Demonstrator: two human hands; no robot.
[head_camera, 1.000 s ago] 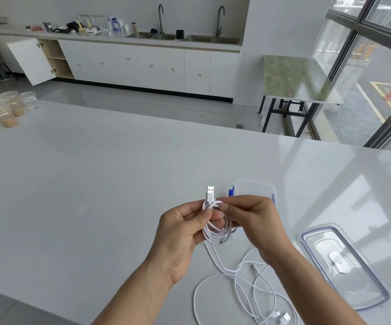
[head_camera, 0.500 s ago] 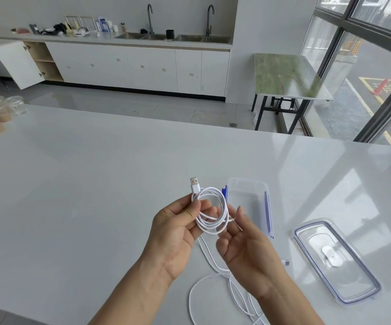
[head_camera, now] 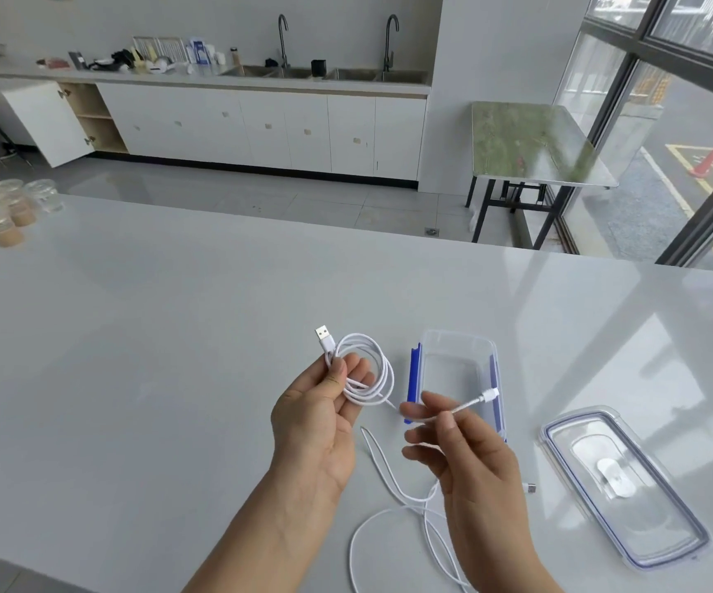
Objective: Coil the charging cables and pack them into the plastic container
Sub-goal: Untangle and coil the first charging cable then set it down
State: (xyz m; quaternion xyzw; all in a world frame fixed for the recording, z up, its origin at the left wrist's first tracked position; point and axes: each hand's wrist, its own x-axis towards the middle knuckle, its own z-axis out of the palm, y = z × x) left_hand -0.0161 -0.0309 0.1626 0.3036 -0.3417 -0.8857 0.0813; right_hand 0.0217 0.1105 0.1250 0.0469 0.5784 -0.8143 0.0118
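The left hand (head_camera: 316, 417) holds the coiled cable (head_camera: 372, 370) above the table (head_camera: 153, 336), thumb pressing the loops against curled fingers, its USB plug (head_camera: 324, 336) pointing up; the right hand (head_camera: 466, 455) pinches that cable's free end between thumb and forefinger, the small connector (head_camera: 490, 395) hovering over the open plastic container (head_camera: 457, 341); the lid (head_camera: 620, 485) lies toward the table's right edge; 1 loose cable (head_camera: 378, 460) sprawls by the near edge.
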